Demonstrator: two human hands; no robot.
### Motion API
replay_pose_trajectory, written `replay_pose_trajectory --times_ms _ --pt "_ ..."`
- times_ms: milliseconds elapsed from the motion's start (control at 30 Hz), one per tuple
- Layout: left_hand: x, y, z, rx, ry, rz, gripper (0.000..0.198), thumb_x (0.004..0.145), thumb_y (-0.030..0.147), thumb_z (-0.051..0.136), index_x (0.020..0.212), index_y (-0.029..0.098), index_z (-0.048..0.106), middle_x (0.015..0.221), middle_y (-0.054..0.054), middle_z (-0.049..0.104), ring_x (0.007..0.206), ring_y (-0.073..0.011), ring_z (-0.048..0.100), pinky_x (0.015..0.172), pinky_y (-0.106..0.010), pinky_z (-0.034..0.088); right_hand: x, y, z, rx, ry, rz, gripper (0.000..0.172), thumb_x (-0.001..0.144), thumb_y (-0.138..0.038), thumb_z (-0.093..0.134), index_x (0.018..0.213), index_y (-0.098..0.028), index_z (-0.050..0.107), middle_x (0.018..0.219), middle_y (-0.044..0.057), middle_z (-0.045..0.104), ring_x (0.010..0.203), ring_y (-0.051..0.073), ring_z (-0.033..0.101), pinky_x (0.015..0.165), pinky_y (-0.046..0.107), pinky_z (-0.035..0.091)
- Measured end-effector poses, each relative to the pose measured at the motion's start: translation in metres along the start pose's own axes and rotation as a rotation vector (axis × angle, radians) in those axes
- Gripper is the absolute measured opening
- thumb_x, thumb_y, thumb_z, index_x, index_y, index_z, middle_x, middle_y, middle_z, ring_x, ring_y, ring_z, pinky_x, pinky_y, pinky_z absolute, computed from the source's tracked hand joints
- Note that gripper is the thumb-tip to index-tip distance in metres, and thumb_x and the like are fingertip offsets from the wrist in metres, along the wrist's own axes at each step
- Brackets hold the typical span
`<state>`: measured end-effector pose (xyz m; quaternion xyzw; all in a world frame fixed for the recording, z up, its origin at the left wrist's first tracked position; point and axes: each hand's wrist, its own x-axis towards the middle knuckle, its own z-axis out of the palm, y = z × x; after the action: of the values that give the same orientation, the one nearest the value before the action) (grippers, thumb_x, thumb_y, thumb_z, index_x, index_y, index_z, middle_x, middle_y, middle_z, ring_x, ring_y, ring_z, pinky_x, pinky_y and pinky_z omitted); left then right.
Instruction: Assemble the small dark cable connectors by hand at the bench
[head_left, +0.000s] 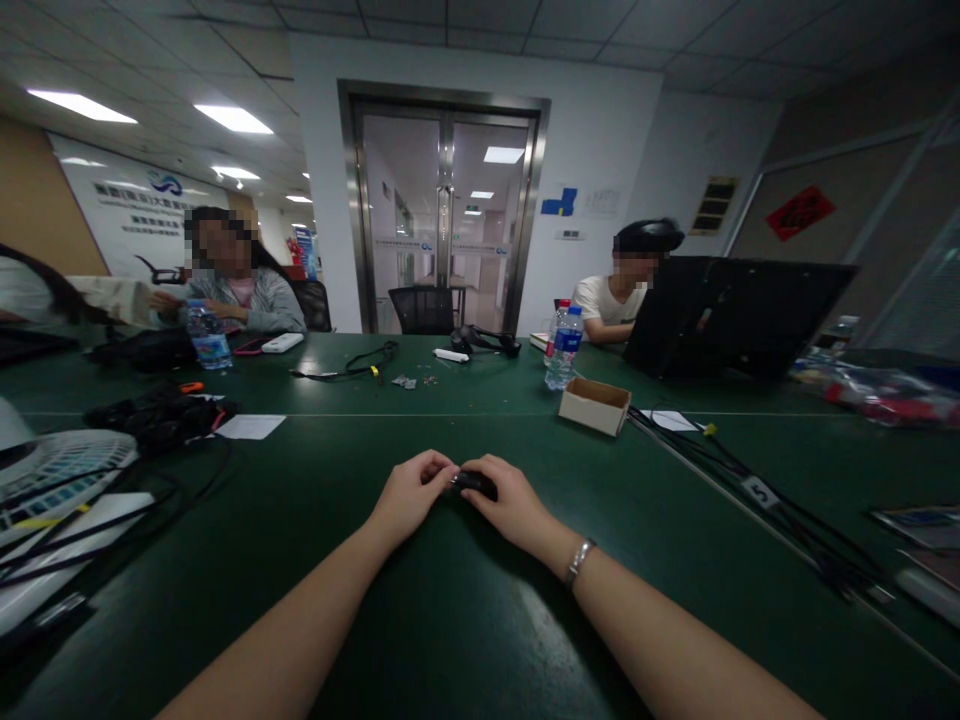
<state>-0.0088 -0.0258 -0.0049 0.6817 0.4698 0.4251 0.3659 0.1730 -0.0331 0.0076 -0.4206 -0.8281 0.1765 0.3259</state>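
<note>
Over the green table, my right hand [506,495] is closed around a small black object [477,485] with a shiny end; its exact kind is too small to tell. My left hand [414,493] is closed in a pinch, thumb and fingertips meeting at that shiny end. Whether those fingers grip the end itself or some smaller piece is hidden. Both hands are close together, low above the tabletop [442,620].
Beyond my hands are an open cardboard box [595,408], water bottles [565,350] and a black headset [486,342]. Cables [750,490] run along the right; a white fan [67,470] stands left. Co-workers [240,285] sit across the table, one behind black monitors [735,315].
</note>
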Motion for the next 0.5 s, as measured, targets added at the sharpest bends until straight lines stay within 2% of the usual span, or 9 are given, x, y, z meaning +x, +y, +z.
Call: replay_pose_trajectory --times_ms 167,500 --pt "0.0005 -0.0015 0.0006 -0.013 0.01 0.032 0.023 0.077 0.04 0.057 0.087 0.02 0.061 0.078 -0.001 0.065 0.073 -0.0153 0.06 0.068 -0.025 0.045 -0.0003 -0.0009 -0.0013 0.007 -0.003 0.019 0.023 0.079 -0.018 0.062 0.102 -0.02 0.062 0.093 0.004 0.06 0.087 0.017 0.056 0.078 0.031 0.044" --pt "0.0006 0.0007 -0.0005 -0.047 -0.011 0.079 0.017 0.078 0.032 0.058 0.09 0.02 0.061 0.088 -0.003 0.066 0.084 -0.0169 0.061 0.077 -0.028 0.047 -0.0001 0.002 -0.001 0.013 0.014 0.004 0.024 0.079 -0.019 0.062 0.102 -0.02 0.062 0.093 0.004 0.06 0.086 0.016 0.056 0.078 0.03 0.045"
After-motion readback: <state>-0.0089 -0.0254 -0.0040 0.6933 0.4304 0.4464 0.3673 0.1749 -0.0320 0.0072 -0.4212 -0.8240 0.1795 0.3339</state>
